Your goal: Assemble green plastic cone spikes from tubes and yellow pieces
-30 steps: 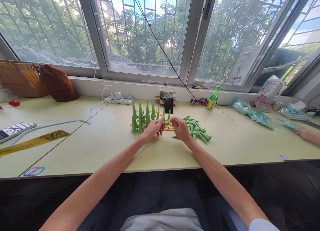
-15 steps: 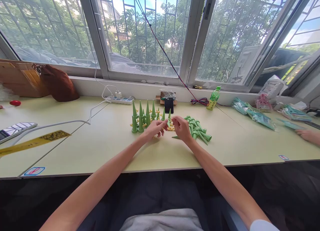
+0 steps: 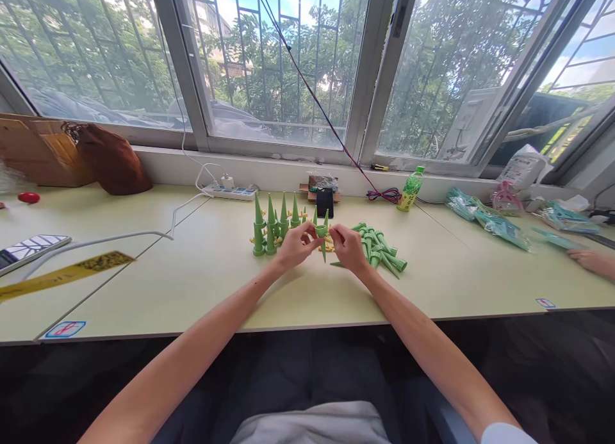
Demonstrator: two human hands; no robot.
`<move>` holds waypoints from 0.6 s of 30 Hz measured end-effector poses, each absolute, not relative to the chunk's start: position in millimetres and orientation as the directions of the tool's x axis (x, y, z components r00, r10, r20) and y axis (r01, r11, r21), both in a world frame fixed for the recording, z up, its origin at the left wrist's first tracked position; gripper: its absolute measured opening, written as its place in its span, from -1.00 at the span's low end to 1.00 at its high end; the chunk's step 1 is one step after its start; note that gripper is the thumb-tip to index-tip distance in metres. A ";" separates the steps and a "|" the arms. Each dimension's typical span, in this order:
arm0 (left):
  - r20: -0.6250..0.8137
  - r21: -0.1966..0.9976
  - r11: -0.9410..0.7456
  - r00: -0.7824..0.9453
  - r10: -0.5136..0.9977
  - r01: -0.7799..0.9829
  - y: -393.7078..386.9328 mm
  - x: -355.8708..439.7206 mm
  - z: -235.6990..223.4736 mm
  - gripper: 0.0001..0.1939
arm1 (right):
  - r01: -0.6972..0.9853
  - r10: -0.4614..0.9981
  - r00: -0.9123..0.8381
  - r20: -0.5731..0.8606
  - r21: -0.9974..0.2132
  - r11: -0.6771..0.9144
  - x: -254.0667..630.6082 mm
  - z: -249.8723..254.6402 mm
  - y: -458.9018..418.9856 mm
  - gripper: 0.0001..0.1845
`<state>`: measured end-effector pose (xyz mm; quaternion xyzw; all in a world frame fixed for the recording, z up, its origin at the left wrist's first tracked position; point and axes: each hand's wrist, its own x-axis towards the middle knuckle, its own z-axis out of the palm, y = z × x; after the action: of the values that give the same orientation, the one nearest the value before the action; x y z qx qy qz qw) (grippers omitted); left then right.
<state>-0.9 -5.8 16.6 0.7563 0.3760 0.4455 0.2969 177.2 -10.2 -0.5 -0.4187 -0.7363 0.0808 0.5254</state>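
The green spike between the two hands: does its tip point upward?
No, the green spike points downward, narrow end below wide end.

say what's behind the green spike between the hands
Behind that spike, two upright green cones and some yellow pieces show. The cones' bases cannot be seen, covered by the spike and left hand.

Green cone (image 3: 320, 232) turned tip-down, left hand (image 3: 296, 245) more curled

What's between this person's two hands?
In the head view, a green spike points downward between the left hand and right hand, with yellow pieces behind it.
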 end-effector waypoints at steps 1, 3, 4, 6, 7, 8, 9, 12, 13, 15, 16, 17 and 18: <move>0.469 0.767 -0.558 0.316 0.825 0.318 -5.4 -1.0 16.2 -0.58 | 0.532 0.705 -0.095 0.703 -0.562 0.633 177.2 -0.5 -10.3 -0.64; 0.488 0.751 -0.572 0.307 0.817 0.330 -4.8 -1.2 15.4 -0.58 | 0.528 0.707 -0.093 0.701 -0.568 0.632 177.0 -0.1 -10.9 -0.65; 0.489 0.753 -0.571 0.302 0.818 0.329 -4.6 -1.1 15.0 -0.58 | 0.524 0.708 -0.093 0.700 -0.570 0.633 176.9 0.4 -11.4 -0.65; 0.474 0.771 -0.553 0.294 0.830 0.316 -4.6 -0.6 14.6 -0.56 | 0.520 0.707 -0.091 0.702 -0.572 0.635 176.6 1.6 -12.4 -0.65; 0.458 0.787 -0.537 0.295 0.838 0.303 -4.9 0.0 14.7 -0.54 | 0.522 0.707 -0.086 0.702 -0.573 0.632 176.6 2.3 -12.8 -0.65; 0.439 0.807 -0.518 0.298 0.847 0.284 -5.4 0.6 15.1 -0.52 | 0.525 0.707 -0.076 0.703 -0.575 0.627 176.7 2.8 -13.1 -0.64; 0.420 0.828 -0.498 0.304 0.855 0.258 -6.1 1.4 15.7 -0.51 | 0.529 0.709 -0.063 0.703 -0.579 0.621 176.9 3.3 -13.4 -0.64; 0.367 0.886 -0.433 0.321 0.873 0.163 -9.1 3.8 19.4 -0.51 | 0.525 0.707 -0.011 0.707 -0.598 0.606 177.7 4.0 -13.7 -0.62; 0.349 0.904 -0.406 0.319 0.881 0.132 -10.1 4.2 20.9 -0.50 | 0.520 0.707 0.002 0.707 -0.605 0.604 177.9 4.2 -13.8 -0.61; 0.298 0.934 -0.346 0.340 0.892 0.089 -11.7 4.4 23.7 -0.42 | 0.510 0.707 0.012 0.707 -0.612 0.604 178.1 4.6 -14.4 -0.61; 0.262 0.948 -0.307 0.356 0.897 0.077 -12.1 4.2 24.8 -0.37 | 0.508 0.707 0.009 0.707 -0.613 0.606 177.9 4.8 -14.8 -0.62; 0.220 0.962 -0.265 0.374 0.901 0.073 -12.4 3.8 25.5 -0.33 | 0.506 0.708 0.000 0.707 -0.610 0.609 177.7 5.0 -15.3 -0.62; 0.176 0.973 -0.221 0.391 0.903 0.073 -12.4 3.3 25.9 -0.29 | 0.505 0.707 -0.014 0.708 -0.605 0.616 177.3 5.2 -15.7 -0.63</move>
<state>3.3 -12.4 25.9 0.6642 0.3673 0.4115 0.5046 177.3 -15.7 5.2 -0.4289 -0.7061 0.0906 0.5560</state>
